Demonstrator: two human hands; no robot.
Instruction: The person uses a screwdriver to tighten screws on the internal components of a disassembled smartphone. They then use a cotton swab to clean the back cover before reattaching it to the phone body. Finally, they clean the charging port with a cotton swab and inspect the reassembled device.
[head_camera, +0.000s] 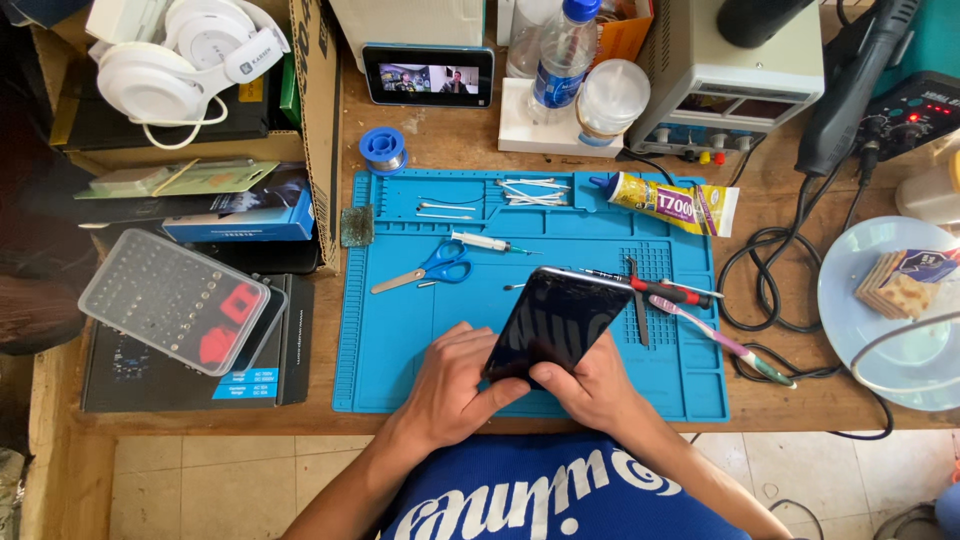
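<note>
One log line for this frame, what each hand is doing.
left hand: grips phone lower edge | right hand: supports phone underneath | phone: tilted above blue mat | scissors: on mat, untouched

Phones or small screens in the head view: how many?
2: a dark phone held tilted in both hands over the blue mat; a small lit screen propped behind it. Others may be hidden.

A small lit screen (428, 76) stands behind the blue mat (400, 340); a yellow glue tube (665, 198) lies at its top right.

glossy glass phone (553, 325), matt rubbery mat (400, 330), wooden bench (450, 140)
</note>
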